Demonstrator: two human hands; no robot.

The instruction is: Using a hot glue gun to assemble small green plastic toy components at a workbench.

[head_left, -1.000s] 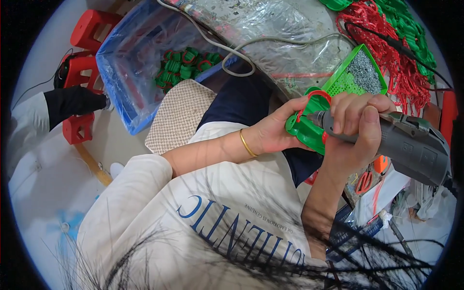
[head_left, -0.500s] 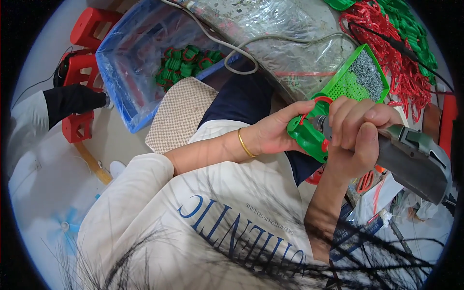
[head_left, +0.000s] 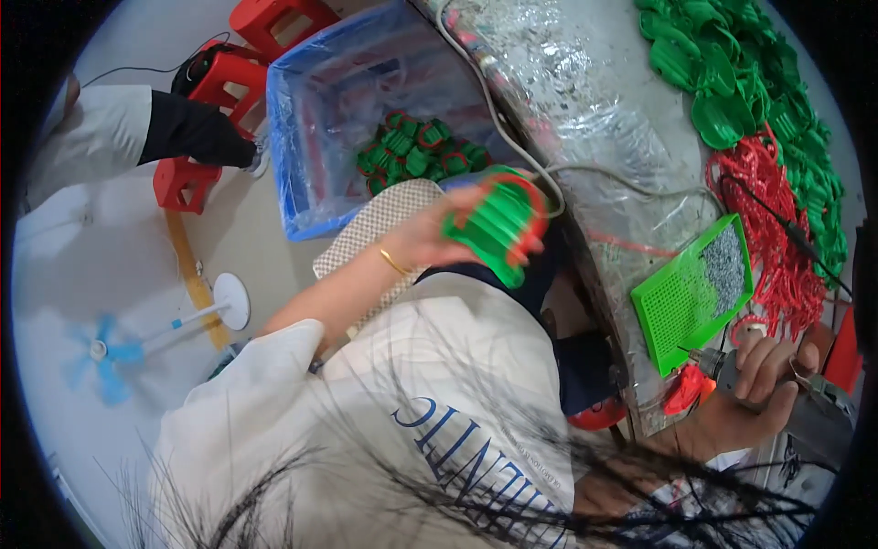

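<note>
My left hand [head_left: 428, 231], slightly smeared by motion, grips a ribbed green plastic piece [head_left: 498, 229] with a red strip along its edge. The piece is over my lap, between the blue bin and the table edge. Several similar green and red pieces [head_left: 419, 154] lie inside the plastic-lined blue bin [head_left: 278, 137]. At the right, my right hand [head_left: 764, 380] is wrapped round a dark electric screwdriver [head_left: 823, 416]. Its thin bit points left, beside the near end of a perforated green tray [head_left: 660, 316] that holds small grey screws [head_left: 725, 270].
A plastic-covered table [head_left: 604, 119] carries a pale cable [head_left: 485, 82], a heap of red straps [head_left: 754, 220] and a heap of green parts [head_left: 718, 73]. Red stools [head_left: 187, 183] and another person's leg [head_left: 187, 128] are at the left. A blue-bladed fan [head_left: 101, 348] stands lower left.
My left hand has carried the green piece leftward, away from the screwdriver. My right hand has drawn back with the screwdriver to the lower right. The whole view has shifted.
</note>
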